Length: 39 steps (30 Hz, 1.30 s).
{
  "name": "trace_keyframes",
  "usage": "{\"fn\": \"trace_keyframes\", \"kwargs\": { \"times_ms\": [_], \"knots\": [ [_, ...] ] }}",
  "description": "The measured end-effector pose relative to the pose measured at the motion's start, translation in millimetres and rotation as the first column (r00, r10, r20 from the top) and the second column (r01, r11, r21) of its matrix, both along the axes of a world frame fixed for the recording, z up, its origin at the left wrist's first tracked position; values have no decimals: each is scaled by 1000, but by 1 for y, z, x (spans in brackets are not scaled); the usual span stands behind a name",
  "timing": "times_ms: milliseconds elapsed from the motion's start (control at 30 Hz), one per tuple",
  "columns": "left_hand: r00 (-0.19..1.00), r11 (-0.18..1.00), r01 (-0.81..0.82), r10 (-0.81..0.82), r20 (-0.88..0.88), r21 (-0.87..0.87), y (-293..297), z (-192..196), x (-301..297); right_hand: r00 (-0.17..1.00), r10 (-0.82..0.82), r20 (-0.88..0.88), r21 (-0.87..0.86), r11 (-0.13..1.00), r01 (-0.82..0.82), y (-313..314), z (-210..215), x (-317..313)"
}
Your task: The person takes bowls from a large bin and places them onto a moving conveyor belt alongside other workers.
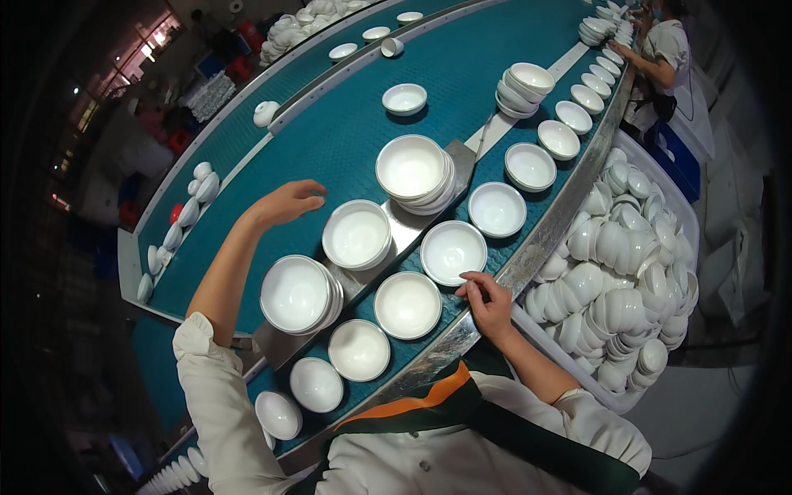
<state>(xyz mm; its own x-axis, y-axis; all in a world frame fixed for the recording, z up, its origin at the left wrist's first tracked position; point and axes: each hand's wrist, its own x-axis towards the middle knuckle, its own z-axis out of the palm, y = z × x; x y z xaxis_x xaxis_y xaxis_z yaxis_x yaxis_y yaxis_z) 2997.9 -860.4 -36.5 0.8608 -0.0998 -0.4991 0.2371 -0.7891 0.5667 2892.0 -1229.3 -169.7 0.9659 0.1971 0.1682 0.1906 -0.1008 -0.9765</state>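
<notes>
My left hand (pixel 290 200) hovers over the teal conveyor belt (pixel 346 124), fingers loosely curled, holding nothing, just left of a stack of white bowls (pixel 356 235). My right hand (pixel 487 299) rests at the belt's metal edge (pixel 536 247), fingertips pinched beside a single white bowl (pixel 452 252) and another bowl (pixel 407 304). More stacks of bowls sit at the left (pixel 299 294) and further up (pixel 412 169) on a metal strip.
A row of single bowls (pixel 530 166) follows the belt's near edge. A white bin (pixel 660 190) at my right is heaped with bowls (pixel 619 280). Another person (pixel 664 49) works at the far end. A second belt lane (pixel 239 124) carries scattered bowls.
</notes>
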Motion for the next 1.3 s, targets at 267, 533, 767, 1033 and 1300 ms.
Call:
{"fn": "trace_keyframes", "kwargs": {
  "times_ms": [267, 533, 767, 1033, 1300],
  "knots": [
    [973, 944, 105, -162, 166, 311, 0, -24, 75, 1000, 1, 27, 37, 999, -2, 3, 0, 2],
    [994, 856, -16, -41, 97, 517, 7, -84, 174, 998, 56, 25, -51, 997, -55, -5, 4, 2],
    [786, 783, -615, 597, -160, -96, 32, -155, 224, 975, 216, -50, -74, 973, -219, -14, 9, 4],
    [828, 829, -551, 528, -190, -97, 51, -158, 207, 976, 218, 16, -33, 976, -217, -16, 11, 7],
    [896, 795, -423, 440, -67, -435, 45, -1, 86, 984, 130, 121, -34, 991, -127, -2, 10, 7]
  ]
}}
